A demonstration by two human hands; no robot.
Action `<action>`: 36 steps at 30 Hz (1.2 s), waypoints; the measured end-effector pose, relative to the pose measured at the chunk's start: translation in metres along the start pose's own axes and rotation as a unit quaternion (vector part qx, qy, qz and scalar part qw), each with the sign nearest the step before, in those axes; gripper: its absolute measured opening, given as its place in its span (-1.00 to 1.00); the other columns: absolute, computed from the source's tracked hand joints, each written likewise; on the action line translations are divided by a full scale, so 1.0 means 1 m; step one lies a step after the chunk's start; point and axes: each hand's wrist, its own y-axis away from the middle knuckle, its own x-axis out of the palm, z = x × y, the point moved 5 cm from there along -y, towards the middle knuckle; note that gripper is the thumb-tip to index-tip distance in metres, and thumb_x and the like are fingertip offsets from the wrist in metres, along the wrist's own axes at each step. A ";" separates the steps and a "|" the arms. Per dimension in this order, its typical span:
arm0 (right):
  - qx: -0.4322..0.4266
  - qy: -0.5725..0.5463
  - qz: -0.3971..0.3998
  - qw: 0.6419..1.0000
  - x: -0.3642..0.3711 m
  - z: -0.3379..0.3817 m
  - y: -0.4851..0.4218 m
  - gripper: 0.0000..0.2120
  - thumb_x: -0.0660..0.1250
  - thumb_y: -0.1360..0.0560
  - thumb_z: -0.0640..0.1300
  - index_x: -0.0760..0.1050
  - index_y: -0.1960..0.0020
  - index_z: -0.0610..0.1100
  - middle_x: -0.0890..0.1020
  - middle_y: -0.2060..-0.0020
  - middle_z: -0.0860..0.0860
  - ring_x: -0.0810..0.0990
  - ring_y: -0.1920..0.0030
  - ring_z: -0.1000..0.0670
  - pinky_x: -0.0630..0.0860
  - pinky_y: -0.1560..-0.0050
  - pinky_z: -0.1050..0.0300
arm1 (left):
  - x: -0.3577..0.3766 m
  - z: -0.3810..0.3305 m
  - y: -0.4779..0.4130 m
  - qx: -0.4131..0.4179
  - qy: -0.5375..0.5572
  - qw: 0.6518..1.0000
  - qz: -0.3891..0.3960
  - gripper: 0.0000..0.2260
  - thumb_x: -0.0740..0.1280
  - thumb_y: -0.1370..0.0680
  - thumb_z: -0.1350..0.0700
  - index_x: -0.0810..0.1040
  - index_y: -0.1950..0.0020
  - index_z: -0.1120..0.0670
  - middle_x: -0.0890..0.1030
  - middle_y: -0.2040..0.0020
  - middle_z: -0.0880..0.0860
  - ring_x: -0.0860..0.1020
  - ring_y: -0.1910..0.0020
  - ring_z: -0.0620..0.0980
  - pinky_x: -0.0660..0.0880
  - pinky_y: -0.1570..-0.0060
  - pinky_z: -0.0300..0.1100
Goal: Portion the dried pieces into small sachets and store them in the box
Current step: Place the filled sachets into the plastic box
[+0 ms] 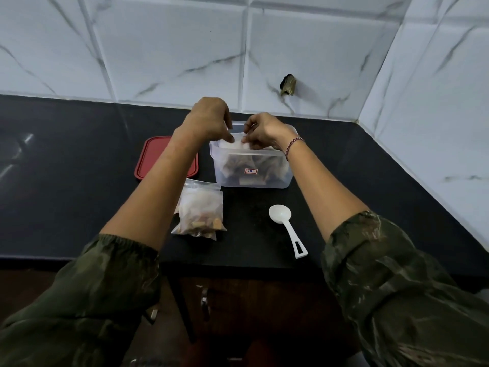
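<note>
A translucent plastic box (pixel 264 178) with a small red label stands on the black counter, with several filled sachets of brown dried pieces inside. Above its open top, my left hand (pixel 209 120) and my right hand (pixel 267 131) both pinch the top edge of a clear sachet (pixel 238 144), which hangs into the box. A clear zip bag (pixel 201 210) with dried brown pieces and empty sachets lies in front of the box, to the left. A white plastic scoop (pixel 287 226) lies to the right of that bag.
The box's red lid (pixel 150 160) lies flat to the left of the box, partly under my left forearm. White marble-look tiled walls close the back and right side. The counter's front edge runs below the bag and scoop.
</note>
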 end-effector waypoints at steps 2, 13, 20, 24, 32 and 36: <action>-0.001 0.052 -0.011 0.999 0.001 0.002 -0.001 -0.82 0.39 -0.45 -0.36 0.45 0.21 -0.15 0.55 0.28 -0.08 0.53 0.33 -0.01 0.53 0.35 0.21 | 0.010 -0.007 -0.001 0.015 -0.031 0.997 0.073 -0.80 0.51 -0.40 0.15 0.66 0.01 0.18 0.66 0.06 0.10 0.61 0.03 0.04 0.50 0.03 -0.16; -0.045 0.368 0.076 0.926 0.006 0.018 0.019 -0.73 0.30 -0.49 -0.31 0.59 -0.14 -0.09 0.62 -0.06 -0.03 0.56 0.12 0.01 0.42 0.30 0.28 | 0.029 -0.015 -0.006 0.021 -0.088 0.986 0.140 -0.81 0.31 -0.48 0.28 0.64 -0.05 0.20 0.64 -0.03 0.15 0.58 -0.03 0.12 0.54 -0.08 -0.02; 0.010 0.395 0.107 0.912 0.009 0.008 0.005 -0.79 0.32 -0.47 -0.22 0.57 0.07 0.10 0.62 -0.03 0.05 0.59 -0.04 -0.05 0.53 -0.06 0.05 | 0.036 -0.014 -0.013 -0.002 -0.087 0.980 0.182 -0.81 0.40 -0.47 0.21 0.64 -0.08 0.17 0.63 0.01 0.13 0.58 0.03 0.08 0.45 0.14 -0.13; 0.024 0.421 0.131 0.897 0.007 0.002 0.007 -0.82 0.35 -0.44 -0.11 0.54 0.19 0.19 0.61 -0.02 0.12 0.59 -0.06 -0.02 0.53 -0.14 -0.02 | 0.041 -0.015 -0.011 0.004 -0.084 0.980 0.182 -0.79 0.38 -0.50 0.21 0.64 -0.11 0.18 0.63 -0.04 0.16 0.58 -0.02 0.11 0.44 0.12 -0.14; 0.019 0.426 0.183 0.886 0.002 0.004 0.029 -0.65 0.31 -0.51 -0.18 0.48 -0.29 -0.02 0.53 -0.23 0.00 0.52 -0.19 -0.08 0.49 -0.24 -0.05 | 0.043 -0.022 -0.008 0.023 -0.073 0.977 0.200 -0.79 0.38 -0.50 0.20 0.65 -0.11 0.16 0.63 -0.05 0.15 0.57 0.00 0.08 0.46 0.10 -0.13; 0.021 0.419 0.196 0.886 -0.005 -0.001 0.038 -0.58 0.33 -0.52 -0.23 0.42 -0.36 -0.08 0.49 -0.28 -0.04 0.48 -0.25 -0.10 0.49 -0.18 0.05 | 0.046 -0.031 -0.006 0.034 -0.071 0.974 0.212 -0.81 0.40 -0.48 0.19 0.66 -0.09 0.12 0.65 -0.02 0.13 0.59 -0.01 0.09 0.51 0.05 -0.12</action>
